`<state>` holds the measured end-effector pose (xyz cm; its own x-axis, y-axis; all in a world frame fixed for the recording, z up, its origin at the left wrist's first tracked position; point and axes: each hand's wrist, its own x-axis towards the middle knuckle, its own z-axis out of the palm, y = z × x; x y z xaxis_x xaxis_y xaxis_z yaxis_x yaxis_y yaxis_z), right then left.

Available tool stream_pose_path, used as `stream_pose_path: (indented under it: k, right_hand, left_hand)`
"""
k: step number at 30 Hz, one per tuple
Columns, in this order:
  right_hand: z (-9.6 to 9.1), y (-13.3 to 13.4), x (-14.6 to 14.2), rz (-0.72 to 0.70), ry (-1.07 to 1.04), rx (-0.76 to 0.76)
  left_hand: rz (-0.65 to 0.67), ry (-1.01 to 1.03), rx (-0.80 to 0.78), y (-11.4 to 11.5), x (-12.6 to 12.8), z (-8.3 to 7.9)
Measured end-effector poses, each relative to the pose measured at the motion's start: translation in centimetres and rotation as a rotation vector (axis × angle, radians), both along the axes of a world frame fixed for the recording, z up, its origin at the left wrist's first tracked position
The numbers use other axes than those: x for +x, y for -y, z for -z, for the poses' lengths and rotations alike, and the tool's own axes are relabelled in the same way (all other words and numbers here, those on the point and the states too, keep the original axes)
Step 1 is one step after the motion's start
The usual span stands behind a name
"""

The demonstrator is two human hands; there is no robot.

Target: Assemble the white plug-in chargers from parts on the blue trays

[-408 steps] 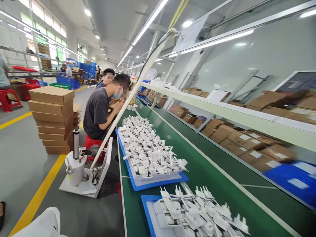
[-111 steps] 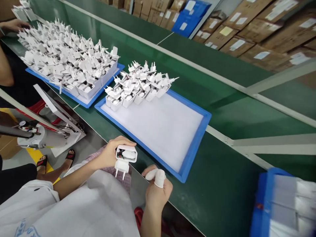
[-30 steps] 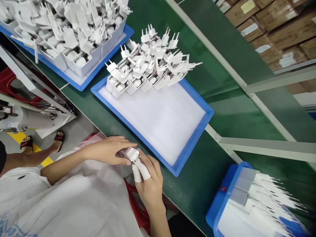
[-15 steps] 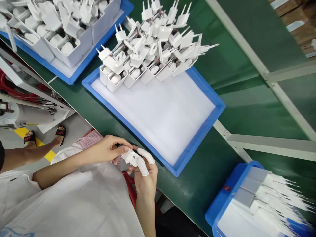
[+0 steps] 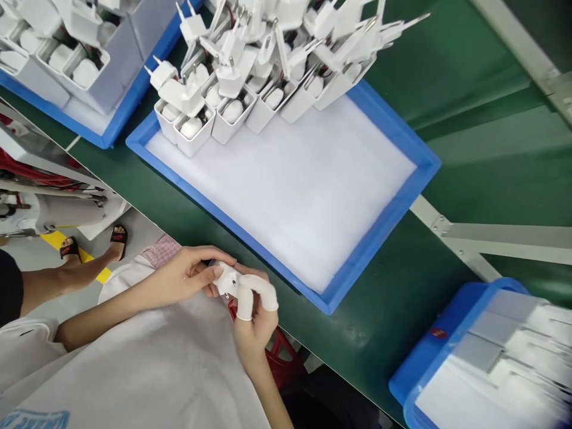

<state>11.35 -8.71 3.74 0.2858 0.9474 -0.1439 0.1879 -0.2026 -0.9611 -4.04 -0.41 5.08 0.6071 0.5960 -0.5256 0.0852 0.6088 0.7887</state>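
Note:
My left hand (image 5: 181,277) pinches one side of a small white plug adapter (image 5: 226,281) just off the table's front edge. White finger covers sheathe the thumb and a finger of my right hand (image 5: 257,310), which grips the adapter's other side. Two metal pins stick out from it towards me; its far side is hidden by my fingers. Beyond my hands lies a blue-rimmed tray (image 5: 384,235) with a white lining. Along its far side stand open white housings (image 5: 194,137), several with loose plug heads (image 5: 230,77) piled over them.
A second blue tray (image 5: 105,134) of similar housings stands at the far left. At the right, a blue bin (image 5: 422,348) holds rows of white adapters (image 5: 482,351), partly blurred. Another person's sandalled feet (image 5: 118,238) show on the floor at left.
The view has shifted and come closer to the tray. My right-hand fingers have curled more over the adapter, which has turned slightly; both hands keep hold of it.

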Motion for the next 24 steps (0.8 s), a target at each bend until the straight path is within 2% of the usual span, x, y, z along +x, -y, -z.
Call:
stream_pose_path:
  k: [3, 5, 7, 9, 11, 14, 17, 18, 20, 22, 24]
  right_hand:
    - [1.8, 0.1, 0.4, -0.135, 0.240, 0.331]
    - [2.5, -0.1, 0.5, -0.233, 0.410, 0.452]
    - [2.6, -0.4, 0.3, -0.291, 0.626, 0.493]
    - [2.0, -0.9, 0.0, -0.261, 0.791, 0.486]
    - [1.1, -1.3, -0.2, -0.220, 0.865, 0.461]
    - [0.0, -1.2, -0.1, -0.182, 0.844, 0.484]
    - [-0.1, -0.3, 0.2, -0.041, 0.776, 0.558]
    - [0.1, -0.1, 0.3, -0.003, 0.760, 0.546]
    - [0.6, 0.1, 0.3, -0.014, 0.727, 0.463]
    - [0.8, 0.0, 0.4, -0.083, 0.642, 0.375]
    - [0.5, -0.3, 0.7, -0.065, 0.443, 0.312]
  left_hand:
    - [-0.063, -0.059, 0.098, 0.4, 0.3, 0.1]
    - [-0.124, -0.096, 0.175, 0.5, 0.4, 0.4]
    - [-0.171, -0.117, 0.214, 0.4, 0.4, 0.6]
    - [-0.189, -0.138, 0.256, 0.2, 0.4, 0.7]
    - [-0.173, -0.173, 0.333, 0.2, 0.2, 0.5]
    - [-0.137, -0.195, 0.413, 0.4, -0.5, -0.3]
    - [-0.180, -0.205, 0.470, 0.7, -1.7, -1.0]
    - [-0.209, -0.213, 0.498, 0.8, -2.1, -1.1]
    - [-0.250, -0.212, 0.549, 0.9, -2.6, -1.0]
    - [-0.176, -0.191, 0.611, 1.0, -2.7, -0.7]
    - [0.037, -0.235, 0.718, 1.3, -2.2, -0.5]
